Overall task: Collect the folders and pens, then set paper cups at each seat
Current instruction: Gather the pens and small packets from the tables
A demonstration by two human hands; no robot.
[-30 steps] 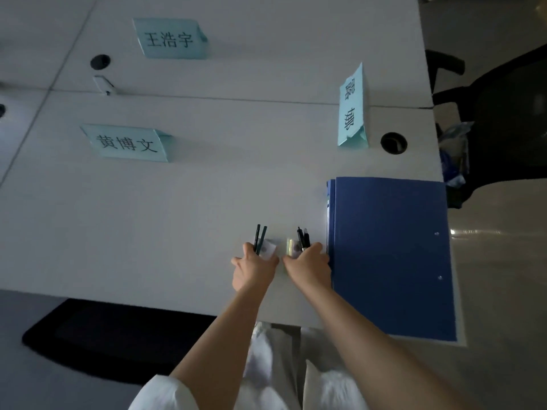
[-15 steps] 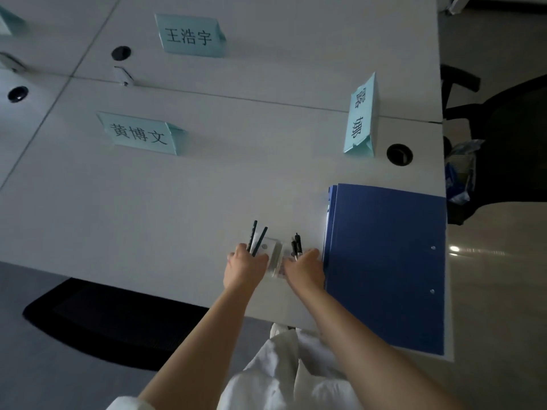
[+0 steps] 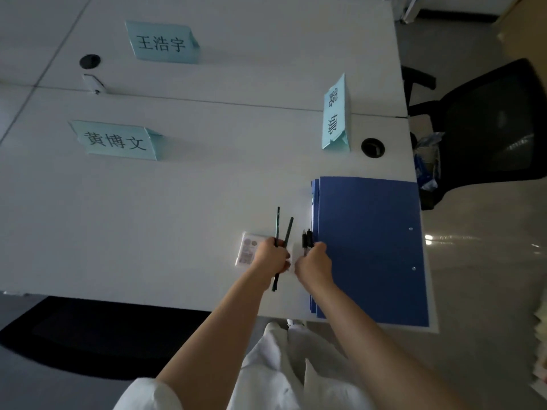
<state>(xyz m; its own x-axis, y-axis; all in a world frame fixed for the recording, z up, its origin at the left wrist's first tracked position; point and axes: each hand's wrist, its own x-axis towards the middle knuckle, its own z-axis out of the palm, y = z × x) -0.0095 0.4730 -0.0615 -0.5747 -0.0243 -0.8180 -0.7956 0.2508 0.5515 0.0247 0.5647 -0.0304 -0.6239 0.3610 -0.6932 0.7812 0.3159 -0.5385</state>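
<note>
I am picking up the pens. My left hand [image 3: 270, 255] is curled around two thin dark pens [image 3: 282, 230], and my right hand [image 3: 313, 263] pinches two black pens [image 3: 307, 239]. Both sit low in the middle of the frame, just left of the blue folder [image 3: 370, 247] on the worktop [image 3: 177, 202]. Next I think I should put all the pens in one hand, then grab the folder.

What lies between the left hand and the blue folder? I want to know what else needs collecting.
In the head view, the right hand, gripping two black pens, lies between the left hand and the blue folder.
</note>
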